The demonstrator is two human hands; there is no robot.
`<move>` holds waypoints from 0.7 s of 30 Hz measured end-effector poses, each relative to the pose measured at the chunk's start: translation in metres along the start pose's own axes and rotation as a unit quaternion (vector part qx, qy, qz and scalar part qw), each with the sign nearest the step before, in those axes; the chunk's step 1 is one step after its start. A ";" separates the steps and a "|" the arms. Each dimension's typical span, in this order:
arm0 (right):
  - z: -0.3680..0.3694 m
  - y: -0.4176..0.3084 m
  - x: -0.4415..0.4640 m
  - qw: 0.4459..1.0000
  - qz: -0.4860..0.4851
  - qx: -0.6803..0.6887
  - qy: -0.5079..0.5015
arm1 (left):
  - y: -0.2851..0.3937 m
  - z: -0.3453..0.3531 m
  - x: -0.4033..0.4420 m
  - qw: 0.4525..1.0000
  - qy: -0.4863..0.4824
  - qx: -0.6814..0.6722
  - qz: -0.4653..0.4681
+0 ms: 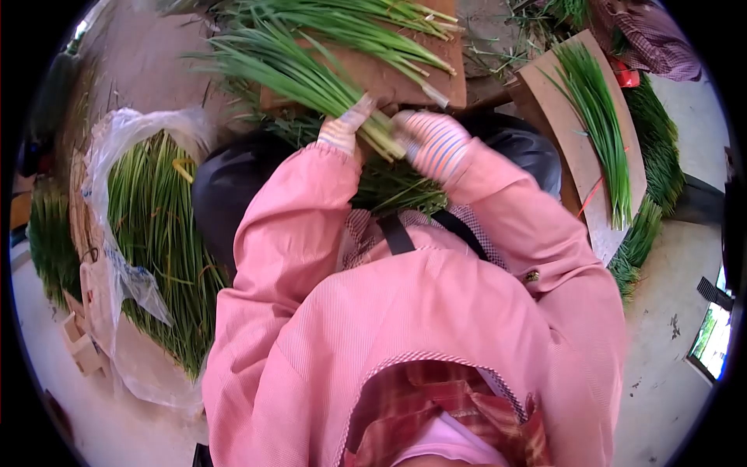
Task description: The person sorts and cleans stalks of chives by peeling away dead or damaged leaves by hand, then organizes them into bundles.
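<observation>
A bunch of long green stalks [299, 78] lies slantwise above my lap, its leafy tips toward the upper left and its pale cut ends at the lower right. My left hand [344, 131], in a striped glove, is wrapped round the bunch near its lower part. Close to the cut ends, my right hand [436, 140], in a striped glove and blurred by motion, has its fingers bent against the stalks; its fingertips are too smeared to make out. Behind them, more stalks [389, 47] rest on a brown board [459, 86]. Loose greens [405, 187] are in my lap.
At the left, a clear plastic bag [117, 156] holds many green stalks. On the right, another bunch [599, 117] lies on a tilted board [545, 82], with piled greens [654, 140] beyond it. A person's checked sleeve [654, 35] shows at the upper right.
</observation>
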State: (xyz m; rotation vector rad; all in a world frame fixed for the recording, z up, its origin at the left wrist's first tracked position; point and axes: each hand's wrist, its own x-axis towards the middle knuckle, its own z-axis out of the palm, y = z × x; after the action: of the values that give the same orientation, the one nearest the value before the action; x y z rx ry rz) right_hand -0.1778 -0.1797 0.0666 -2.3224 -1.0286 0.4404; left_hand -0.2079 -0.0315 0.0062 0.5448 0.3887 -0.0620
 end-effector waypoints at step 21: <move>-0.113 0.105 0.076 0.953 -0.004 -0.087 0.290 | 0.059 0.012 -0.013 0.972 -0.106 -0.181 0.110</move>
State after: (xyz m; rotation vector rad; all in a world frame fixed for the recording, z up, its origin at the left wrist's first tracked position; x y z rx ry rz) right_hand -0.0123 -0.2203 0.0866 -2.3730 -0.8015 -0.3427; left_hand -0.2063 0.0120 0.0493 0.2134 0.1239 0.1610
